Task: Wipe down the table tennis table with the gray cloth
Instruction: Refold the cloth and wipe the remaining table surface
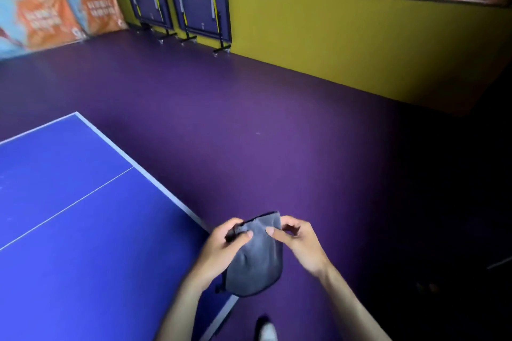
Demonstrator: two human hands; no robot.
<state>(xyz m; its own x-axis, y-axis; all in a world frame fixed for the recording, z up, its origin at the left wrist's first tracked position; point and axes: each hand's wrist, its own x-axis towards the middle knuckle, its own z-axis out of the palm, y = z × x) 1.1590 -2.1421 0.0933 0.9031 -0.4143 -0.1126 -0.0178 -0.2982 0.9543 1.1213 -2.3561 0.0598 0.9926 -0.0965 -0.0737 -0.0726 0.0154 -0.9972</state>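
cloth: gray cloth (256,260) held in the air by both hands, just off the table's near right corner, above the purple floor (277,133); not touching the table surface.
cloth shape: folded or doubled, hangs as a rounded pouch below the hands; top edge stretched between the two grips.
left hand: left hand (224,249) at the cloth's upper left; thumb pressed on the front face, fingers curled around the edge behind. Pinching the cloth.
right hand: right hand (300,243) at the upper right; thumb on the front face, fingers curled behind the top corner. Also pinching the cloth.
handling: looks soft, light and limp, with no stiffness, so it will drape and bunch. Likely microfiber-type, so grippy rather than slippery. Not fragile.
where to hold: judgement: fold it to a flat pad and press with a spread palm. An edge pinch only suits unfolding or refolding and would let it drag loosely during a wipe.
table: table tennis table (83,230) at left, blue top with white lines, nothing on the visible part. Near right corner sits under the left forearm.
step: judgement: cloth being arranged; wiping not yet begun at this spot.
risk: loose corner could trail off the table edge; low consequence.
background: folded tables (177,0) upright against the far yellow wall (360,36); a shoe (267,329) at the near edge of view.
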